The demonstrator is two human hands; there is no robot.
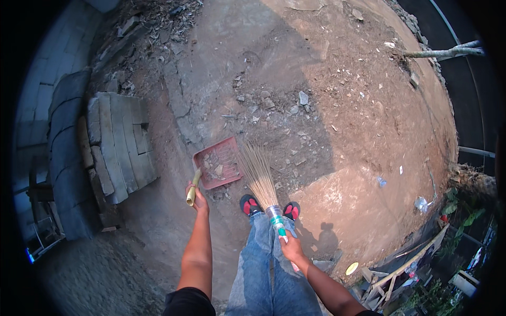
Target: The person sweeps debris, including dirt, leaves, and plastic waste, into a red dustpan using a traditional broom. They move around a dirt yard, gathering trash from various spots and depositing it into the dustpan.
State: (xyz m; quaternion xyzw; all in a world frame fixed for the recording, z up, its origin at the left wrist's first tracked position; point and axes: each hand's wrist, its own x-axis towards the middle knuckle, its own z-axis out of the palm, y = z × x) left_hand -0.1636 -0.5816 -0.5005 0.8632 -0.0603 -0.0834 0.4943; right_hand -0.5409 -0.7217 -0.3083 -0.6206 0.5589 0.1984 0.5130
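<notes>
Left hand (200, 202): my fingers clasp a pale handle (193, 189).
Red dustpan (231, 159): ahead of me, holding debris (219, 170); best kept flat.
Broom (263, 188): bristles (255, 163) just beside the dustpan; short strokes should suit.
Right hand (293, 248): my fingers wrap the broom's grip (277, 220).

Broom handle (277, 218) — partly out of sight behind right hand (293, 249)
</notes>
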